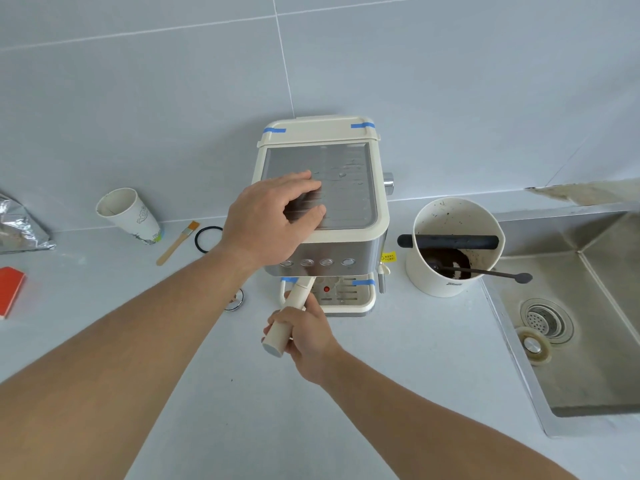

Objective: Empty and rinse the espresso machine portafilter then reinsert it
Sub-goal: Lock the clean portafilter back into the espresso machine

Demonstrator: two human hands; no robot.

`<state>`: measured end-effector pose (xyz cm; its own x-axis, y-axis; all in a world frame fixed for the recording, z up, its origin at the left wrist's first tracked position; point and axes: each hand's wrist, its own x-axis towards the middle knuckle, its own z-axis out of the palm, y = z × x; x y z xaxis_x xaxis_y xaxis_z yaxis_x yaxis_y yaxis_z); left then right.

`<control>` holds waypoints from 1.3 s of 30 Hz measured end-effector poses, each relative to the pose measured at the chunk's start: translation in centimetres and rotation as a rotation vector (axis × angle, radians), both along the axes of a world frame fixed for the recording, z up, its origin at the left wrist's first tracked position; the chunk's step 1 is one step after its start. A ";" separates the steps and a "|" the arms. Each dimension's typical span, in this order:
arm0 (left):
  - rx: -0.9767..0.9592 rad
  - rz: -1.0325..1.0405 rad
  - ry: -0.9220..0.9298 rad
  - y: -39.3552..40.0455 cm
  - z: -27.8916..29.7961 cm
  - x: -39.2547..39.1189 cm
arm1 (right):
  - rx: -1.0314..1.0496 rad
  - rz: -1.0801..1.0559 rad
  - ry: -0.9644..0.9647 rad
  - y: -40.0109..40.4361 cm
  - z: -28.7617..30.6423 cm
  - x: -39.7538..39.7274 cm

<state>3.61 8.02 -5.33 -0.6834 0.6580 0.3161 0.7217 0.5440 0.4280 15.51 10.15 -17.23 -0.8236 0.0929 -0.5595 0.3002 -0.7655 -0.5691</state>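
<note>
A cream and steel espresso machine [349, 202] stands on the white counter against the tiled wall. My left hand [270, 220] lies flat on its ribbed metal top, fingers spread, pressing down. My right hand [306, 336] is wrapped around the cream handle of the portafilter [289, 317], which points toward me and to the left from under the machine's front. The portafilter's basket end is hidden beneath the button panel, above the drip tray [349, 299].
A white knock box [450, 271] with coffee grounds, a black bar and a long spoon stands right of the machine. The steel sink [571, 341] with drain and stopper is far right. Left lie a paper cup [130, 214], a brush [176, 242], a black ring [207, 237], a foil bag and a red object.
</note>
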 end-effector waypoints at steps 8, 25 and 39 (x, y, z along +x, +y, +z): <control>0.004 0.006 -0.004 0.0 -0.2 -0.1 | 0.175 -0.026 -0.123 -0.7 0.0 -0.8; -0.034 -0.025 0.005 0.1 -0.2 0.2 | 0.242 0.289 -0.051 4.7 0.3 2.2; -0.052 0.005 0.030 0.2 0.1 0.7 | 0.217 0.243 -0.104 5.9 2.6 4.8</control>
